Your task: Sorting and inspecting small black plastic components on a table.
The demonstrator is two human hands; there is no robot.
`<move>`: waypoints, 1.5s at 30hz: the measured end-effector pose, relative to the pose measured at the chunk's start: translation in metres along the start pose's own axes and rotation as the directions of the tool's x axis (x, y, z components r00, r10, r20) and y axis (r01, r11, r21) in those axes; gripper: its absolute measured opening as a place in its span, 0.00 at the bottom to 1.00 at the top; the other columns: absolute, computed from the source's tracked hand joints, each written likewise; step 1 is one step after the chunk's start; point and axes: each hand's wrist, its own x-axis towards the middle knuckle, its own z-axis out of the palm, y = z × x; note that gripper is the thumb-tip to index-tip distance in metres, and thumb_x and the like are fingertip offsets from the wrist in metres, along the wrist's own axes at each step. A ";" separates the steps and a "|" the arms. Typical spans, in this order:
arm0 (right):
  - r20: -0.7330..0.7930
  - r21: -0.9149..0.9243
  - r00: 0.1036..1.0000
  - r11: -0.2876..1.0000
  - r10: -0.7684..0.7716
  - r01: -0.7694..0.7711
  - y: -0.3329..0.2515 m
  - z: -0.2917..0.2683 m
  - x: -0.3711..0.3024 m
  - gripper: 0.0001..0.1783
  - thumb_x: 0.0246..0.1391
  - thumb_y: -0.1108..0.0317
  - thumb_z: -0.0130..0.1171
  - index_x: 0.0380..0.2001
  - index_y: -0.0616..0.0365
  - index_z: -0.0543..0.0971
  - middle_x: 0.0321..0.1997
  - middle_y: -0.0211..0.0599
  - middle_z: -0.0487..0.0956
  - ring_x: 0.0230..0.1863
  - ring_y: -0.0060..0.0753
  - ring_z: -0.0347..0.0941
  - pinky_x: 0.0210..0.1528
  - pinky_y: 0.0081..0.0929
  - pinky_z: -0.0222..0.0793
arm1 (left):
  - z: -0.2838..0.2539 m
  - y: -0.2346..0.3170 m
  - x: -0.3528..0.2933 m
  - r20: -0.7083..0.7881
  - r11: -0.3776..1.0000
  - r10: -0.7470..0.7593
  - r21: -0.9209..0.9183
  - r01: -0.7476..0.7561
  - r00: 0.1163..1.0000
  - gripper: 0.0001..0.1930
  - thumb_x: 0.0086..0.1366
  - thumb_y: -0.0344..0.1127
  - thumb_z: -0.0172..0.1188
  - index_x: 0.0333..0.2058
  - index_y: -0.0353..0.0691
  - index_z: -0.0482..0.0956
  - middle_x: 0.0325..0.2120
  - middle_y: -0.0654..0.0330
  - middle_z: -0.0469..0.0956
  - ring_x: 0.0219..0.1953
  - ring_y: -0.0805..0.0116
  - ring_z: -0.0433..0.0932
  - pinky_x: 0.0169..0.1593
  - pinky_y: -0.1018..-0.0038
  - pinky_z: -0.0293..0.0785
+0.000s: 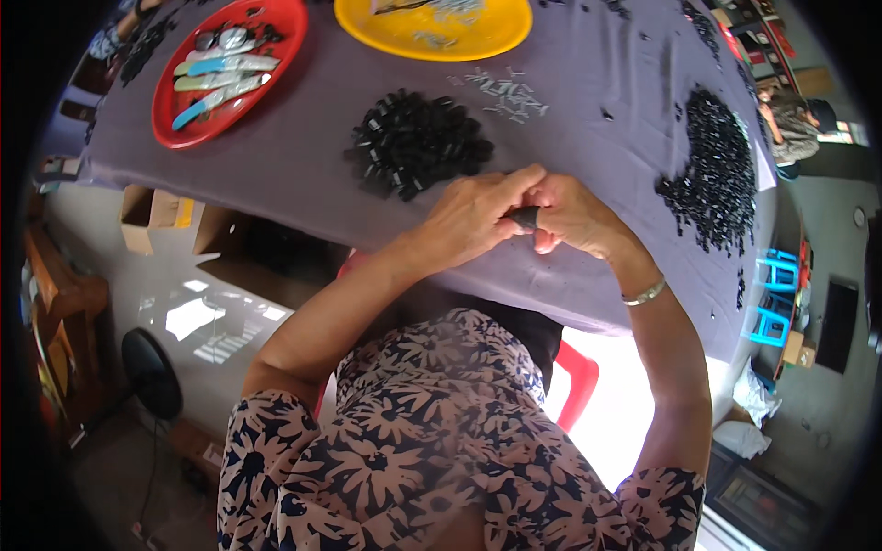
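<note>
My left hand (473,216) and my right hand (579,216) meet over the near edge of the table, fingers pinched together and touching. At the right thumb shows a small dark piece (525,218); I cannot tell whether it is a wrap on the thumb or a part between the hands. Whatever else the fingertips hold is hidden. Just beyond my left hand lies a heap of small black parts (418,142). Farther off, thin clear or silvery pieces (507,95) are scattered loose on the cloth.
A grey-purple cloth covers the table (588,119). On it are a red tray (165,119) with blue- and white-handled tools, a yellow tray (432,50) with small pieces, and a large black pile (717,174) at right. Cardboard boxes (147,219) stand below left. Another person (790,124) is far right.
</note>
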 end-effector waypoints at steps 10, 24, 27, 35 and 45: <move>-0.486 0.319 0.834 0.836 -0.261 0.447 0.052 0.007 -0.025 0.08 0.61 0.69 0.51 0.31 0.63 0.75 0.22 0.33 0.76 0.15 0.18 0.70 0.16 0.16 0.72 | -0.028 0.003 0.010 -0.403 0.926 0.253 0.363 -0.100 0.880 0.12 0.46 0.24 0.65 0.32 0.44 0.79 0.27 0.63 0.75 0.32 0.60 0.75 0.35 0.65 0.69; -0.821 0.264 0.555 0.772 -0.135 0.578 0.145 -0.023 -0.069 0.30 0.66 0.47 0.42 0.13 0.53 0.59 0.08 0.22 0.54 0.07 0.14 0.47 0.08 0.17 0.38 | -0.018 0.014 0.010 -0.303 0.869 0.265 0.487 -0.090 0.915 0.11 0.52 0.22 0.65 0.35 0.38 0.80 0.36 0.58 0.77 0.37 0.59 0.76 0.41 0.69 0.71; -0.828 0.280 0.545 0.747 -0.130 0.604 0.140 -0.028 -0.070 0.25 0.65 0.54 0.46 0.15 0.53 0.62 0.09 0.23 0.54 0.09 0.12 0.47 0.11 0.16 0.36 | -0.003 0.010 0.008 -0.285 0.943 0.238 0.297 -0.151 0.928 0.10 0.50 0.20 0.63 0.33 0.37 0.79 0.33 0.58 0.76 0.34 0.57 0.75 0.37 0.68 0.72; -0.705 -0.530 0.321 0.770 -0.633 0.355 0.096 -0.097 -0.001 0.18 0.48 0.81 0.44 0.41 0.63 0.77 0.39 0.43 0.79 0.43 0.41 0.77 0.48 0.29 0.70 | -0.001 0.014 0.005 -0.189 0.934 0.238 0.315 -0.171 0.953 0.13 0.47 0.18 0.63 0.33 0.38 0.79 0.29 0.60 0.75 0.30 0.61 0.74 0.31 0.70 0.73; -0.506 -0.826 0.435 0.564 -0.745 0.005 0.067 -0.118 0.066 0.13 0.47 0.81 0.49 0.36 0.58 0.79 0.39 0.41 0.77 0.39 0.51 0.75 0.46 0.43 0.73 | 0.000 0.009 0.006 -0.127 0.923 0.250 0.331 -0.196 0.960 0.15 0.43 0.17 0.63 0.32 0.40 0.78 0.27 0.62 0.73 0.30 0.62 0.73 0.32 0.70 0.73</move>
